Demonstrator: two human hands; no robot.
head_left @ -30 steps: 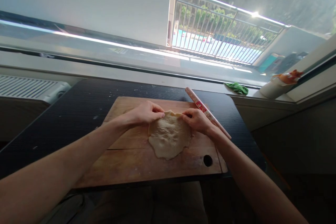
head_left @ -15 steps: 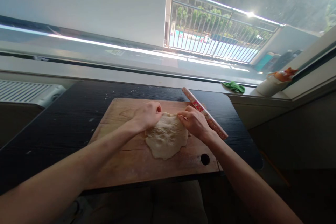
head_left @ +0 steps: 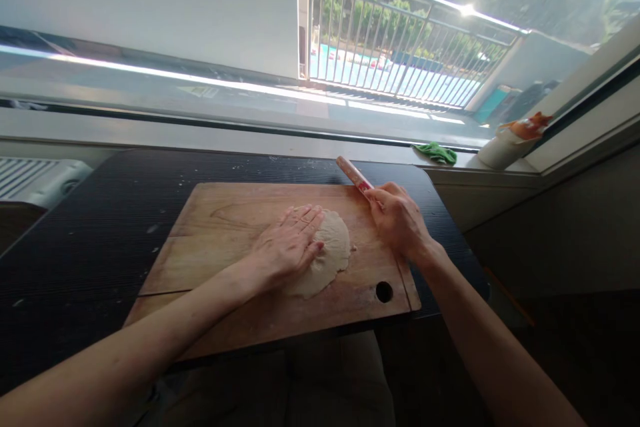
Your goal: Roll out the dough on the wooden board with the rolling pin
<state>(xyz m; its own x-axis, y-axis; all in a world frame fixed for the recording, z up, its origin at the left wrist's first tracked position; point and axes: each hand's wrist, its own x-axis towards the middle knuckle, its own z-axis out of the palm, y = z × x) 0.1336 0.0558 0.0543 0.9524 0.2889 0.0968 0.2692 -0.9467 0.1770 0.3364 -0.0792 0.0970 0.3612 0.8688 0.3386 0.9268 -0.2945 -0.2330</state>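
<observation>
A flat, uneven sheet of dough [head_left: 334,243] lies on a wooden cutting board [head_left: 235,213]. My left hand [head_left: 290,243] rests flat over the dough's left part, fingers stretched out, hiding that side. At the board's right edge, my right hand [head_left: 400,220] is closed around a patterned rolling pin [head_left: 353,173]. The far end of the pin sticks out past my fingers; its near end is hidden under the hand.
The board lies on a dark table [head_left: 135,197] with white specks of flour. Behind it runs a windowsill holding a green cloth [head_left: 435,153] and a white pot [head_left: 505,149]. A white radiator [head_left: 45,180] stands at the left.
My left hand has gone from pinching the dough's far edge to lying flat on it. My right hand has let go of the dough, moved right and taken hold of the rolling pin.
</observation>
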